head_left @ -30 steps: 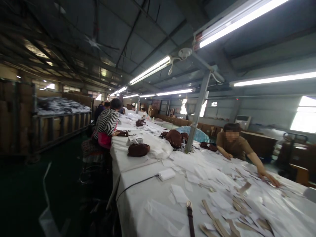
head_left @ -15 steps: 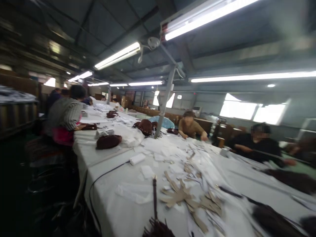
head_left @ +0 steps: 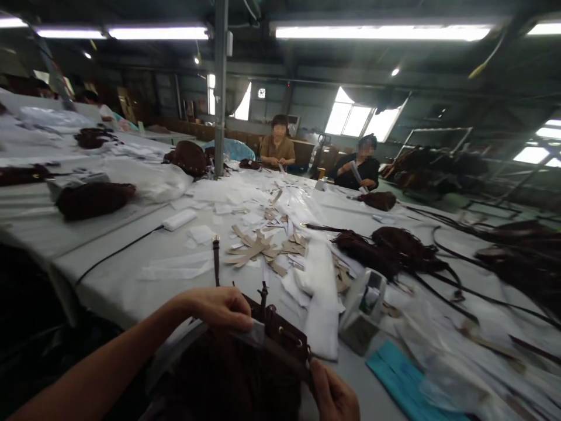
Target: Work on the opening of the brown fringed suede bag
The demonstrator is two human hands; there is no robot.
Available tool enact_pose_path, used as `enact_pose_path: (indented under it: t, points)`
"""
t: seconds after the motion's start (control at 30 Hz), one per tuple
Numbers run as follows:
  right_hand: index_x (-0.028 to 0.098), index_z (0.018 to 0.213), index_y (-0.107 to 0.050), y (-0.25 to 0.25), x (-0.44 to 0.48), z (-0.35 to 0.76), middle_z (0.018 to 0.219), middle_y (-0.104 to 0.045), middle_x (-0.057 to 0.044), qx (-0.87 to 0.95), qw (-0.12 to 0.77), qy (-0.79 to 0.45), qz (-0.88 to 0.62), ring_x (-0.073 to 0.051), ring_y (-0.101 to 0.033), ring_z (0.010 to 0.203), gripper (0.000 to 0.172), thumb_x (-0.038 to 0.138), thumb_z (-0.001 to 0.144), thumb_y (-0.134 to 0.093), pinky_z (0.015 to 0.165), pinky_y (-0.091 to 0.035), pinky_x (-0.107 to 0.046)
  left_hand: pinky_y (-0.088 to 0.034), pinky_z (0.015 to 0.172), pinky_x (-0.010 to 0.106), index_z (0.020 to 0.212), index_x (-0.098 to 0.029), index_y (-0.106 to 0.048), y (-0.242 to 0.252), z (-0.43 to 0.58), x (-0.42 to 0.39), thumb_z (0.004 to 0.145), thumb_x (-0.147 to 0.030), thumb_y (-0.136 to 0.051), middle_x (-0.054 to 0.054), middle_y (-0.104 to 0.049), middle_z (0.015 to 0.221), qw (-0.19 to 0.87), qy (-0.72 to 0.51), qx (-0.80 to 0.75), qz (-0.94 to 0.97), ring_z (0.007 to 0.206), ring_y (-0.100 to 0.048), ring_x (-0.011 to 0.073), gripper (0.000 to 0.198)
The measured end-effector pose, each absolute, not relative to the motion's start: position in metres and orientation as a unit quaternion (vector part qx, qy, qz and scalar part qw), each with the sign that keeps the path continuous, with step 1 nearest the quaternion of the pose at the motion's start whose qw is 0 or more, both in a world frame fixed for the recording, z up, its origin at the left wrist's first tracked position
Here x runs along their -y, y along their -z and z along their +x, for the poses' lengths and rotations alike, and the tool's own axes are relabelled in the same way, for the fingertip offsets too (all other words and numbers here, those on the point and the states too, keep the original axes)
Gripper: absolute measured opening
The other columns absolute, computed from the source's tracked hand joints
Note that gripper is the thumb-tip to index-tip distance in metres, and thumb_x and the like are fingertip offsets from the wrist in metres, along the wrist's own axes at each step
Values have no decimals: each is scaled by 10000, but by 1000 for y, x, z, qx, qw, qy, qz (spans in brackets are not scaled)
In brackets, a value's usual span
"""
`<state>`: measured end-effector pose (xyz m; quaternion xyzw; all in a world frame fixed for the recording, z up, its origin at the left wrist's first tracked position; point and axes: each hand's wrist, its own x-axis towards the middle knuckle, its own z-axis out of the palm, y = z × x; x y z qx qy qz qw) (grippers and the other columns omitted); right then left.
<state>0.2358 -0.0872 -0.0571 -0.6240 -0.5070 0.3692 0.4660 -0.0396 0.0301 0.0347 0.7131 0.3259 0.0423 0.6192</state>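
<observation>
A dark brown drawstring bag [head_left: 280, 327] with gold eyelets and fringe stands in front of me at the table's near edge. My left hand [head_left: 219, 307] reaches across it, fingers closed on a whitish see-through strip [head_left: 256, 333]. That strip runs over the bag towards the right. At the bag's right edge, near a gold ring, my right hand [head_left: 331, 392] is closed on the bag; whether it also grips the strip's end I cannot tell. Beyond the bag lies a brown strap with a gold buckle [head_left: 216, 251]. The lower part of the bag is dark.
Tan strips [head_left: 254, 248] and white paper scraps litter the table [head_left: 118, 263]. A tape dispenser [head_left: 363, 310] and a blue packet [head_left: 403, 374] lie to the right, with fringed brown bags [head_left: 394, 248] behind. Two people sit across the table near a grey post [head_left: 220, 88].
My view has swung right and down. Both my hands have come into view, holding the bag and the strip. The person in black now holds a pale strip.
</observation>
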Motion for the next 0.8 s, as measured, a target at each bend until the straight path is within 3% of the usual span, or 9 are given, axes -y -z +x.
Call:
enact_pose_path:
  t: [0.1,0.2,0.43,0.5,0.57,0.67,0.73,0.8]
  points:
    - [201,559,-438,48,74,245,598,-316,26,528,451,-360,-623,-125,-323,563,537,679,789,-519,506,-274,-258,-309,470,191,752,-153,-651,-28,-37,-33,731,-593,-686,-47,-511,593,617,-1,-308,724,524,-414,89,441]
    - [213,525,-359,33,63,239,563,-260,40,579,410,-364,-603,-107,-274,527,538,645,806,-513,486,-224,-262,-314,476,195,736,-153,-642,-20,-25,-29,743,-597,-666,-47,-500,587,639,-9,-303,707,528,-408,93,445]
    - [200,571,-464,23,60,194,533,-446,27,660,373,-329,-562,-121,-426,517,485,503,941,-382,502,-279,-259,-283,432,210,720,-168,-582,-11,11,-12,807,-642,-532,-60,-423,534,653,-55,-324,682,465,-354,93,485]
    - [203,695,-572,35,64,202,651,-571,0,656,400,-327,-551,-153,-541,628,426,464,961,-364,588,-382,-261,-286,445,210,704,-165,-565,-12,10,-14,837,-603,-514,-54,-432,537,629,-75,-337,696,479,-367,94,460]
    - [216,904,-639,50,68,216,926,-664,-43,655,413,-325,-544,-198,-610,892,333,433,960,-393,804,-443,-302,-271,456,210,653,-161,-530,-14,4,-19,844,-560,-531,-56,-412,537,602,-91,-348,713,497,-352,90,442]
    - [243,1011,-651,72,74,230,1250,-597,-65,655,406,-310,-557,-238,-517,1183,264,409,943,-457,1019,-359,-374,-233,448,217,621,-164,-488,-19,-5,-29,845,-522,-538,-67,-351,528,580,-86,-354,729,494,-310,84,425]
    - [244,955,-656,78,75,231,1261,-588,-59,646,416,-305,-563,-235,-506,1193,259,402,948,-450,1028,-349,-372,-228,453,218,629,-159,-501,-25,-8,-36,847,-485,-539,-66,-334,544,562,-83,-357,741,506,-302,84,394]
    - [233,926,-635,77,74,229,1125,-629,-54,628,442,-313,-559,-212,-552,1092,271,399,962,-423,969,-388,-340,-241,468,214,664,-145,-554,-32,-8,-40,845,-431,-543,-62,-351,568,542,-84,-359,755,526,-315,86,339]
